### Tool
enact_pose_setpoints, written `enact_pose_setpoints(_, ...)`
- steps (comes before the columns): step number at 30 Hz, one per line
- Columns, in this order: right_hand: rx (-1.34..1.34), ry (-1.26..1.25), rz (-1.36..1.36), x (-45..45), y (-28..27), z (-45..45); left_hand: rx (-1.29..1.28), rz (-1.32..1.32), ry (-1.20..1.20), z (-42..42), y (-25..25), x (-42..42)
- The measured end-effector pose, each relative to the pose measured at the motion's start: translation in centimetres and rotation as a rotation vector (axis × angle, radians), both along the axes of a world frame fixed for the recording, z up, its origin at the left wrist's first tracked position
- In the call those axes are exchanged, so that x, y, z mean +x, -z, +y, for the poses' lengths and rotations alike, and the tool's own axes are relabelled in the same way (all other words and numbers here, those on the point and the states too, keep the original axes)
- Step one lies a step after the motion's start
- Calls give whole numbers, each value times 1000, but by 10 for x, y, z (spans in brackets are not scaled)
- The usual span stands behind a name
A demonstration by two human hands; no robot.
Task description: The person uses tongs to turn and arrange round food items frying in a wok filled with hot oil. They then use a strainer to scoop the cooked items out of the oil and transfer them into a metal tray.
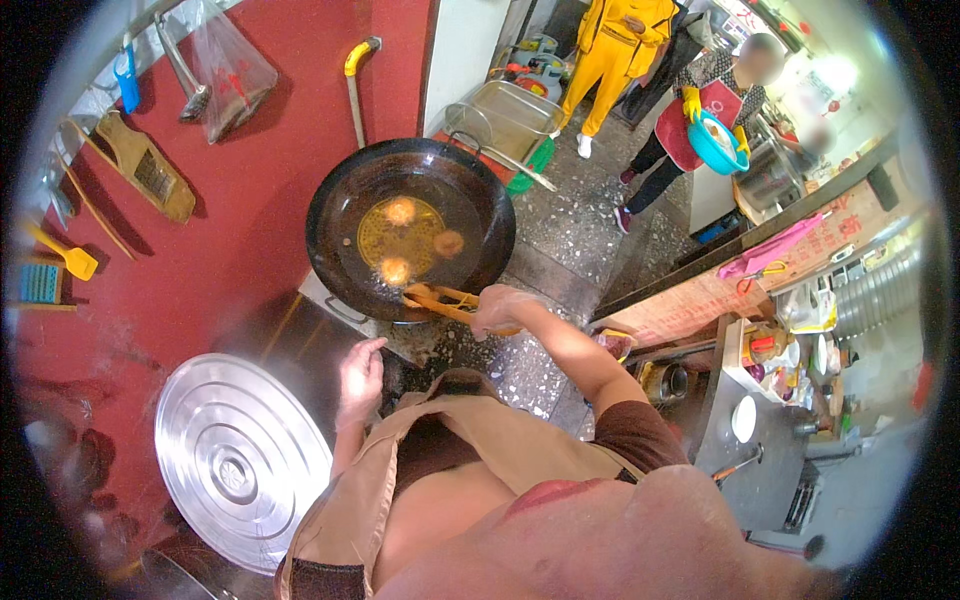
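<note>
A large black wok point(480, 225) holds a pool of hot oil point(375, 236). Several round golden pieces of food sit in it: a fried ball point(399, 211), a darker fried ball point(448, 244) and another fried ball point(394, 270) with bubbles around it. My right hand point(501, 310), in a clear plastic glove, grips wooden tongs point(454, 309). Their tips lie over the wok's near rim; whether they pinch anything is not clear. My left hand point(362, 375), also gloved, hangs below the wok's near left handle, fingers partly spread and nothing in them.
A large metal lid point(236, 472) stands at the lower left. Behind the wok is a metal tray point(499, 112) with a wire skimmer point(517, 163) across it. One person in yellow point(607, 52) stands beyond; another carries a blue basin point(716, 146). A steel counter point(750, 469) runs along the right.
</note>
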State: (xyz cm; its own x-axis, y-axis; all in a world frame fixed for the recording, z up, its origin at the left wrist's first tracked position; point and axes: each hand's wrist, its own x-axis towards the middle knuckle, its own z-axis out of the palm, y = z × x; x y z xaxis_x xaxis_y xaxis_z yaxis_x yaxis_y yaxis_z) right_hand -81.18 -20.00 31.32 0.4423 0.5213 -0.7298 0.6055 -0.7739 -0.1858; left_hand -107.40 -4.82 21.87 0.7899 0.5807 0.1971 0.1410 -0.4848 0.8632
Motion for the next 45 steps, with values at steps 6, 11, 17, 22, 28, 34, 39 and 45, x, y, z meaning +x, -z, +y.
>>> enact_pose_setpoints(6,32,-59,94,-4,13,11,-51,21,-56,-6,5,-4)
enact_pose_setpoints(11,61,-6,54,-9,26,19,23,30,-5,-11,18,-3)
enact_pose_setpoints(17,7,61,88,-13,8,15,140,8,31,-13,40,-1)
enact_pose_setpoints(22,-8,21,31,-6,12,-3,176,16,91,-14,32,1)
enact_pose_setpoints(28,-19,-16,-48,3,21,-17,-5,50,81,-22,-5,12)
enact_pose_setpoints(34,4,-70,-167,5,41,-14,8,-6,101,-21,10,11)
enact_pose_setpoints(39,-41,-49,-290,15,62,-13,20,-3,110,-20,8,9)
enact_pose_setpoints(45,-81,-37,-331,37,65,-10,0,-8,87,-21,8,5)
